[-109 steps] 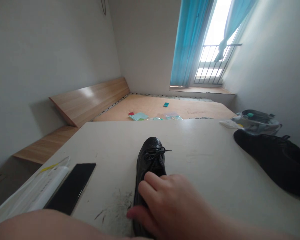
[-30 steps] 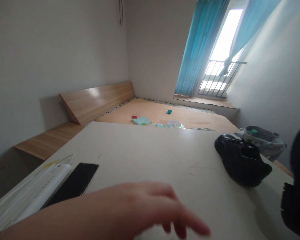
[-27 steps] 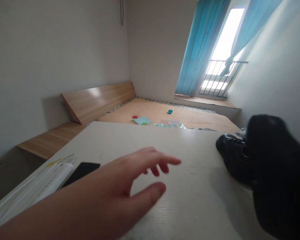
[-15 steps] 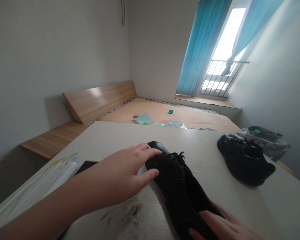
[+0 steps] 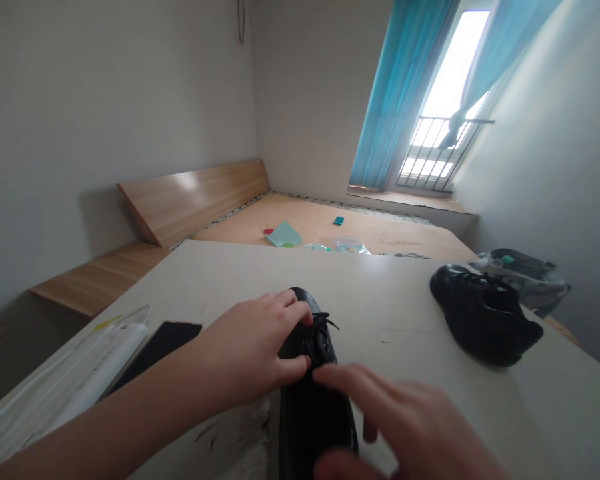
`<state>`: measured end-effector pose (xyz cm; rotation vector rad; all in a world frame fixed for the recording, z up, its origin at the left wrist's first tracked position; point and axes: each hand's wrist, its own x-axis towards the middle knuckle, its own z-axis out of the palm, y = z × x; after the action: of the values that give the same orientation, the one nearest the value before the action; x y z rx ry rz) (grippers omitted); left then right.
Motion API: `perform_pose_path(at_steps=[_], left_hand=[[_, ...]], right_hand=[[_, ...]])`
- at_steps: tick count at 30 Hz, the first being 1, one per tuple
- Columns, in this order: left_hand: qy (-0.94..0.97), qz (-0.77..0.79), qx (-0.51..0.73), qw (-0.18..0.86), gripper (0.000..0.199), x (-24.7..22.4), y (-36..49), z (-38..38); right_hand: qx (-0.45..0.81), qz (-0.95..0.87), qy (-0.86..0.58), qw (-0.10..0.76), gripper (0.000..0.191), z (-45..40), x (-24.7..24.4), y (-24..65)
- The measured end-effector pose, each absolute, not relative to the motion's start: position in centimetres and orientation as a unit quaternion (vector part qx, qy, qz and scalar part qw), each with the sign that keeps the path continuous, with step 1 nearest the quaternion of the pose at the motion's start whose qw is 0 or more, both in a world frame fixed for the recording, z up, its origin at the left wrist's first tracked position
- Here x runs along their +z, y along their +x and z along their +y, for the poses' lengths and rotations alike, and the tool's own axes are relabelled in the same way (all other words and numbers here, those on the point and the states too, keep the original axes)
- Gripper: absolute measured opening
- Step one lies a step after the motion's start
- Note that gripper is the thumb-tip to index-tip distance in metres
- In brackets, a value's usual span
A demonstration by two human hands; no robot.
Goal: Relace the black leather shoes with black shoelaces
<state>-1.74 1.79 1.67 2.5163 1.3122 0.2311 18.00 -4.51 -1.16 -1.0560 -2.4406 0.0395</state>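
Left hand (image 5: 247, 343) comes in from the lower left and lies over the far end of a black leather lace-up shoe (image 5: 313, 387). Its fingers (image 5: 295, 310) are close together and curl over the top of the shoe, while the thumb presses on the near side, so the hand pinches the laced part between them. A thin lace end (image 5: 331, 326) sticks out just beyond the fingertips. Right hand (image 5: 400, 420) is at the lower right and blurred; its fingers (image 5: 350, 381) are extended and slightly spread, the index tip at or just above the shoe, contact not certain. The shoe lies lengthwise on a white table (image 5: 395, 307), near the table's middle, its near end cut off by the frame. A second black shoe (image 5: 485, 315) stands well to the right, and a clear plastic bag (image 5: 517, 275) sits beyond it. To the left are a black smartphone (image 5: 163, 347), face up, and a white packaged item (image 5: 87, 370) with a yellow mark, its small print unreadable. Dark smudges (image 5: 247, 433) mark the table below the left hand. No brand or label is legible on either shoe.
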Motion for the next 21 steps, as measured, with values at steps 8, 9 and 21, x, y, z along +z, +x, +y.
perform_pose_path(at_steps=[8,9,21], left_hand=[[0.871,0.463,0.1,0.132,0.012,0.9,-0.7,1.9],[0.871,0.461,0.101,0.136,0.012,0.8,-0.6,2.0],[0.877,0.444,0.092,0.158,0.004,0.3,-0.6,2.3]], right_hand=[[0.194,-0.807,-0.482,0.28,0.01,1.9,-3.7,19.4],[0.198,-0.807,-0.475,0.288,0.011,2.0,-4.1,19.5],[0.125,-0.617,-0.507,0.588,0.01,2.7,-3.4,22.2]])
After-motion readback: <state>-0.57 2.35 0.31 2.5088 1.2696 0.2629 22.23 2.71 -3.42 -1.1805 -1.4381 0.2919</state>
